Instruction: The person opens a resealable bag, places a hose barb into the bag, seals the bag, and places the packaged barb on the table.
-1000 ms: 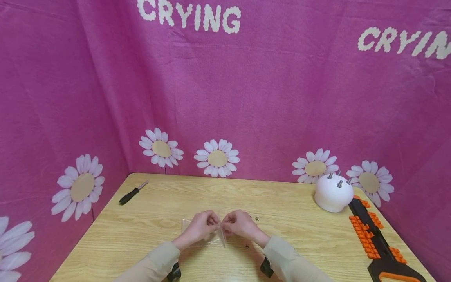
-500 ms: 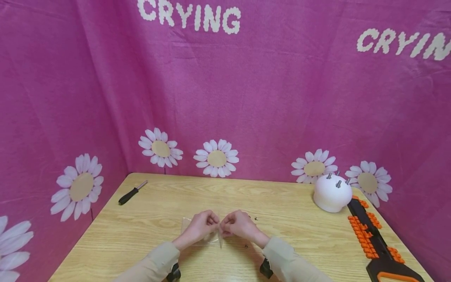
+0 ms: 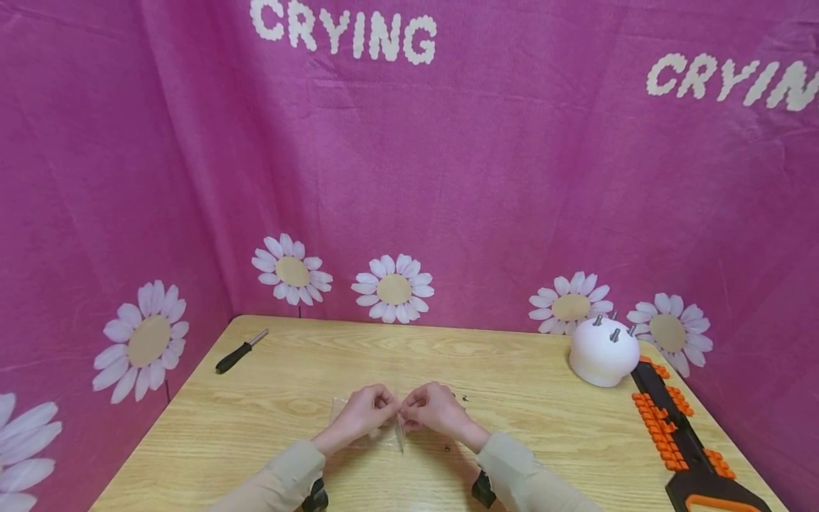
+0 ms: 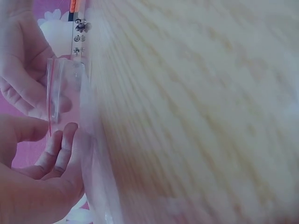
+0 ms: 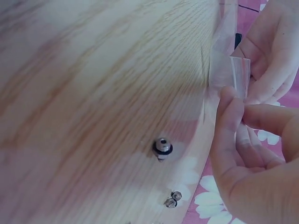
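A clear plastic zip bag [image 4: 70,77] with a red line along its mouth stands between my two hands. At the mouth, thumb and fingers of my left hand [image 3: 360,414] pinch one side of it. My right hand [image 3: 440,411] pinches the mouth from the other side, its fingertips close to the left ones. Part of the bag trails under my left hand onto the table. A small metal screw [image 5: 162,147] with a dark ring lies beside my right hand, and a pair of small metal pieces [image 5: 172,200] lies close by. Whether the bag holds anything cannot be told.
A black-handled screwdriver [image 3: 234,357] lies at the table's back left. On the right stand a white rounded object [image 3: 603,353] with several metal bolts on top and a long black-and-orange toy-like piece [image 3: 687,419]. A pink daisy-print cloth [image 3: 480,178] hangs behind the table.
Both hands stay at nearly the same place with the bag between them. The bag's hanging edge has shifted slightly to the left.
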A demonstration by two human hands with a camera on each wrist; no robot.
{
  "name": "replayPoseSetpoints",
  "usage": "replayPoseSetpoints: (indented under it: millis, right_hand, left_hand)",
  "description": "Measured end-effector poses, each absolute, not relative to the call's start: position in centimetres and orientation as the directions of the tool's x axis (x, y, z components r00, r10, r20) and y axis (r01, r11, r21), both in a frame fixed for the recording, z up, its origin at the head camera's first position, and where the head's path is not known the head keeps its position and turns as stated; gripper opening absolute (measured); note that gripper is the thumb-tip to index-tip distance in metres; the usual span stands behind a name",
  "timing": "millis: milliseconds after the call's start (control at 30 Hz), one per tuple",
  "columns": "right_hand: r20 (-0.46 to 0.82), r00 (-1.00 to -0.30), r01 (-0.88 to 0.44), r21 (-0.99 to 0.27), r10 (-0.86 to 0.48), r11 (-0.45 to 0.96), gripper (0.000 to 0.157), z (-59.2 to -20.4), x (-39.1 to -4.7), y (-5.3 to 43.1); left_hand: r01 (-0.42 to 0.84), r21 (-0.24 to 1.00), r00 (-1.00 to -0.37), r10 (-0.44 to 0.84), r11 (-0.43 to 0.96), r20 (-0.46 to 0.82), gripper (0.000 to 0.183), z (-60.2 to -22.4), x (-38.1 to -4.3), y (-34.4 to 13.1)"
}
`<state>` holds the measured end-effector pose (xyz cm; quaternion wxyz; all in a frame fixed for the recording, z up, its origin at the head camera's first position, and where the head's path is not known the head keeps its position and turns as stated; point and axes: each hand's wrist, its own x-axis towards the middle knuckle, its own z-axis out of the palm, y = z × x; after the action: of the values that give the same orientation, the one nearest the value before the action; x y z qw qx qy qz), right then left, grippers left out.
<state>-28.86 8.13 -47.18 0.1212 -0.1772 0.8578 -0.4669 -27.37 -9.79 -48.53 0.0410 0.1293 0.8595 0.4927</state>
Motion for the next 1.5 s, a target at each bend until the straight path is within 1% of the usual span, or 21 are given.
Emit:
replayPoseSetpoints:
  millis: [167,400,700,967,1300,1500]
  right_hand:
    - [-0.044,-0.910,-0.186,-0.846,-0.413,0.500,0.011,-47.28,-28.73,8.10]
    - [-0.056,-0.918,-0.156,-0.859,-0.393,0.487,0.012,-47.09,-28.52,8.12]
    - [-0.056,-0.909,-0.171,-0.853,-0.413,0.492,0.013,-47.00,-28.43,8.26]
    - [-0.074,-0.909,-0.129,-0.886,-0.409,0.446,0.014,-47.14,-28.57,8.34]
    - [-0.072,-0.908,-0.130,-0.888,-0.412,0.442,0.012,-47.09,-28.53,8.41]
    - [-0.080,-0.911,-0.118,-0.889,-0.404,0.442,0.012,-46.97,-28.44,8.66]
  left_hand:
    - [0.166,0.860,-0.962,0.272,0.483,0.033,0.013,-48.48,-27.27,-9.87]
    - [0.236,0.812,-0.949,0.306,0.534,0.075,0.009,-48.68,-27.40,-9.76]
    - [0.211,0.828,-0.955,0.291,0.520,0.060,0.008,-48.56,-27.23,-9.31]
    - [0.234,0.823,-0.951,0.298,0.518,0.083,0.003,-48.21,-27.32,-9.17]
    - [0.259,0.808,-0.941,0.328,0.529,0.087,0.008,-47.80,-27.01,-9.12]
    - [0.257,0.803,-0.943,0.321,0.537,0.087,0.007,-47.70,-26.79,-9.22]
